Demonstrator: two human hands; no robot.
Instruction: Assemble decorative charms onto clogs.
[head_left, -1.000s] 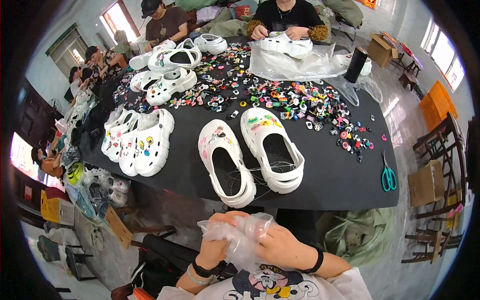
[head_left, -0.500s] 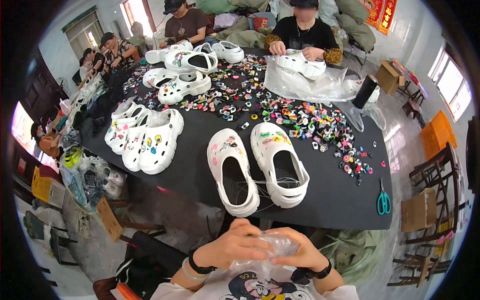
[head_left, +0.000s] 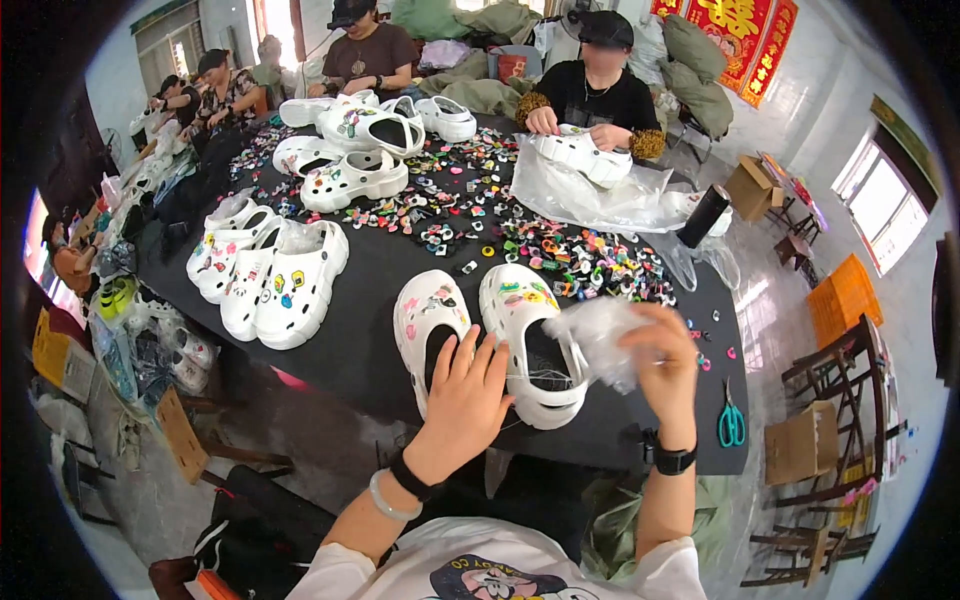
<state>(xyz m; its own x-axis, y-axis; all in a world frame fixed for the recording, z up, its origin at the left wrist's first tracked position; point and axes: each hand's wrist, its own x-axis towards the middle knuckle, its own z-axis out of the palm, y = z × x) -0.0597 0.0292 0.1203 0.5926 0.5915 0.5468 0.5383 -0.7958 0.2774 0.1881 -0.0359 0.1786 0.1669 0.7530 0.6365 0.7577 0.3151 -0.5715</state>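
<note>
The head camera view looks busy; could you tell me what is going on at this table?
A person sits at a black table strewn with small colourful charms. Their left hand rests on the heel of one white clog of a decorated pair; the other clog lies beside it. Their right hand holds a crumpled clear plastic bag above that second clog. More white clogs sit to the left, green scissors to the right, and other people work at the far side.

Both hands have lifted away from the lap and reached the pair of white clogs: the left hand now spreads over them, the right hand carries the crumpled plastic bag just beside them.
</note>
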